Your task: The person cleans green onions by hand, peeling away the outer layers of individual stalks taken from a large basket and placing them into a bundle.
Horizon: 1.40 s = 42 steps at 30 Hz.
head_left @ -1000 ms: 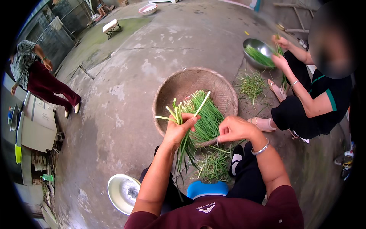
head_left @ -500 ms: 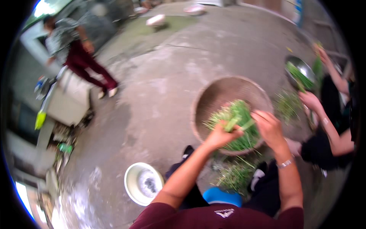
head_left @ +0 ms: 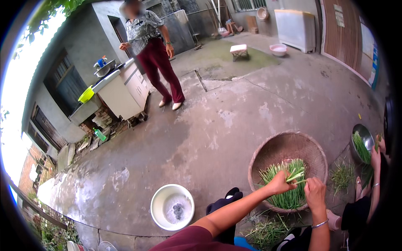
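A round woven basket [head_left: 268,150] stands in front of me, holding a heap of long green chives [head_left: 293,196] with pale ends. Over the heap, my left hand [head_left: 279,183] is closed around a small bunch of chives, whose pale ends stick out toward the right. Just right of it, my right hand [head_left: 315,192] is closed in a pinch at a thin chive stalk that reaches across from the bunch. Its fingertips are partly hidden. Loose trimmings [head_left: 268,232] lie on the ground below the basket's near rim.
A white bucket [head_left: 155,209] with cloudy water stands at my left. On the right, a co-worker's hand [head_left: 375,161] is beside a metal bowl [head_left: 366,136] of chives, near another trimmings pile [head_left: 342,175]. A person [head_left: 157,54] stands far left by a white cabinet [head_left: 121,96].
My view has swung up and left, so the basket and my hands appear lower and farther right. My left hand still grips chives. The standing person now shows more fully.
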### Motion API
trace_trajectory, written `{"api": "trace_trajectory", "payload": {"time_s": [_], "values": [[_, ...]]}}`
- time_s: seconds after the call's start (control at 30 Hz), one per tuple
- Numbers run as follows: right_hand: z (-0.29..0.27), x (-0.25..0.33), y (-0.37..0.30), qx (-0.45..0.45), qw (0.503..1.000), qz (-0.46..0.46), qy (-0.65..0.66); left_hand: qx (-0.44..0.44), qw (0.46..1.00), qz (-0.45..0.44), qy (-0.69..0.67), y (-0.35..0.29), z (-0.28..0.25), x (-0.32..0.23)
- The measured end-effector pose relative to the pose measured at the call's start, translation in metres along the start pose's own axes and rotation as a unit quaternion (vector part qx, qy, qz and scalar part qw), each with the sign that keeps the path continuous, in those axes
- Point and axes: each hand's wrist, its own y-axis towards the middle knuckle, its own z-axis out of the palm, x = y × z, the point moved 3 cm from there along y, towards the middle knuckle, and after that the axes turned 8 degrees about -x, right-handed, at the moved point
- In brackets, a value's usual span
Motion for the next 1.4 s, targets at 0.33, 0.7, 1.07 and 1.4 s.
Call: {"api": "trace_trajectory", "payload": {"time_s": [0.33, 0.7, 1.07, 1.4], "values": [[0.014, -0.008, 0.001, -0.089, 0.99, 0.081, 0.073, -0.02, 1.0, 0.001, -0.018, -0.002, 0.003, 0.003], [0.042, -0.021, -0.001, -0.068, 0.829, 0.363, 0.419, -0.06, 0.997, 0.021, -0.048, -0.002, 0.005, 0.001], [0.026, -0.08, 0.004, -0.186, 0.67, 0.471, 0.543, -0.057, 0.997, 0.049, -0.008, -0.01, 0.0, -0.005], [0.044, -0.015, -0.022, 0.258, 0.785, 0.338, 0.451, -0.154, 0.976, -0.048, -0.143, 0.002, -0.032, 0.004]]}}
